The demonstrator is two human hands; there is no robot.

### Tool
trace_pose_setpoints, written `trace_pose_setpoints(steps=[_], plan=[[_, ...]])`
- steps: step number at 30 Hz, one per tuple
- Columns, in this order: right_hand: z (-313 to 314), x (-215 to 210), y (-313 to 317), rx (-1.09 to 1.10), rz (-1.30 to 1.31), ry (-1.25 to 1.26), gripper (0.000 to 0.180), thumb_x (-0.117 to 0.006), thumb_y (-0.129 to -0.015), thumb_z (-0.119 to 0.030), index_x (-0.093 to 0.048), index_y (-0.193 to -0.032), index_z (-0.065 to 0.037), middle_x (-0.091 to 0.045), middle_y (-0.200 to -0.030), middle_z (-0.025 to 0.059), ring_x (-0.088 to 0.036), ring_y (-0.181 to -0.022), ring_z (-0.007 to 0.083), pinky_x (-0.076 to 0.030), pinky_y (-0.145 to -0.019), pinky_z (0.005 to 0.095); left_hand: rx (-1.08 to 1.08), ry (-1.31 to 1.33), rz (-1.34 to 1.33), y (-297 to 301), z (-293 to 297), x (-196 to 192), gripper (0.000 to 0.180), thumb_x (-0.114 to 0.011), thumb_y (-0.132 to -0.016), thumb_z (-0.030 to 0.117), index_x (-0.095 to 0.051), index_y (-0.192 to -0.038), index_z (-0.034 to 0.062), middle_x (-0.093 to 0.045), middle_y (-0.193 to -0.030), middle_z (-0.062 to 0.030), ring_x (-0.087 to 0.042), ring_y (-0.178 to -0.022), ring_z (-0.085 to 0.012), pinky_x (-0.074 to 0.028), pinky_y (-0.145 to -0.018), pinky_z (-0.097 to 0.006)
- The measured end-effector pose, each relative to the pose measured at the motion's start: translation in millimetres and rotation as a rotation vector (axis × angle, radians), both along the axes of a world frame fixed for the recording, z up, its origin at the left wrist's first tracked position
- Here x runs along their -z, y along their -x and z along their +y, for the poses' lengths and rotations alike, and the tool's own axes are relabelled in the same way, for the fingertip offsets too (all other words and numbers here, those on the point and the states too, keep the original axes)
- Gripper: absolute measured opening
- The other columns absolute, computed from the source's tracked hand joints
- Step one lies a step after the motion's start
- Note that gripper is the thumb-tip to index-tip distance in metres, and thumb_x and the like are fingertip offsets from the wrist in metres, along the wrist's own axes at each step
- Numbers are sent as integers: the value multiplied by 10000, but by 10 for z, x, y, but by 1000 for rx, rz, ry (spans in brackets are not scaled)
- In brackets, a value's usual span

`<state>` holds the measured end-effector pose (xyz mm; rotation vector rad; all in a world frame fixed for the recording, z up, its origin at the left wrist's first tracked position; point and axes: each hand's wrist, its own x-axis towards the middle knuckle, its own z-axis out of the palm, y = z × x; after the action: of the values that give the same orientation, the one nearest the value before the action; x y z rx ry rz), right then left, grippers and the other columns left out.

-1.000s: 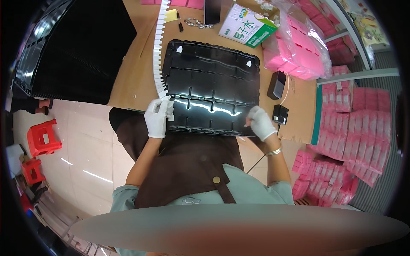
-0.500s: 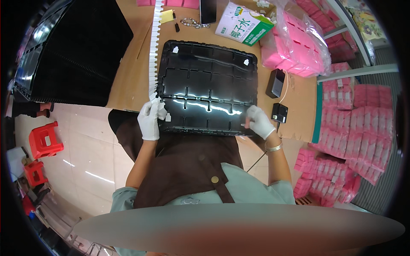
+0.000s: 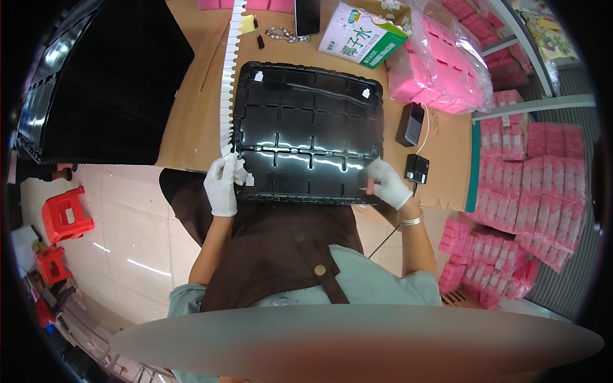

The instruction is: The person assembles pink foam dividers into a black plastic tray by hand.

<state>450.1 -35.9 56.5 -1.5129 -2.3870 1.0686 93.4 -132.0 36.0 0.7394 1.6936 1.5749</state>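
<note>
Currently, the tray [image 3: 310,118] lies flat on the table [image 3: 199,83], black, its near edge at the person's apron [image 3: 281,255]. White labels sit on its far-left [image 3: 258,76], far-right [image 3: 366,93] and near-left [image 3: 249,180] corners. Left hand [image 3: 221,186], gloved: grip clamped on the near end of the white strip [image 3: 227,96], just beside the tray's near-left corner; the strip runs away along the tray's left side. Right hand [image 3: 389,186], gloved with a bare digit showing: over the near-right corner, fingers curled, a small pale piece at the tips. Cannot tell whether this grip is clamped on it.

Surroundings: black stack [image 3: 121,83] to the left, well apart from the tray. Beyond the tray: yellow note [image 3: 247,25], chain [image 3: 285,35], phone [image 3: 307,16], white-and-green box [image 3: 357,35]. Pink pack [image 3: 434,67] in clear film, far right. Right of the tray: black block [image 3: 409,125], smaller black cube [image 3: 417,168] near it. Red stool [image 3: 68,216] on the floor, left.
</note>
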Motion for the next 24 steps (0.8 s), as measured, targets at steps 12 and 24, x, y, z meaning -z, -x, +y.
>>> trace_pose_setpoints(steps=[12,24], plan=[[1224,33,461,505,180,-239,110,-500,-755,60,-593,-789,13,-646,-707,111,-627,-684,134,-476,-638,254,21,45,-130,18,-26,15,203,-549,-897,161,-631,-949,-17,-632,-785,-60,-507,-568,-51,-397,-495,-190],[1870,329,517,394,-94,-363,68,-580,-739,-71,-640,-742,-39,-625,-730,189,-625,-703,330,-485,-653,381,44,32,-175,20,-41,69,213,-541,-901,172,-622,-935,-23,-611,-740,-51,-494,-554,-52,-398,-485,-191]])
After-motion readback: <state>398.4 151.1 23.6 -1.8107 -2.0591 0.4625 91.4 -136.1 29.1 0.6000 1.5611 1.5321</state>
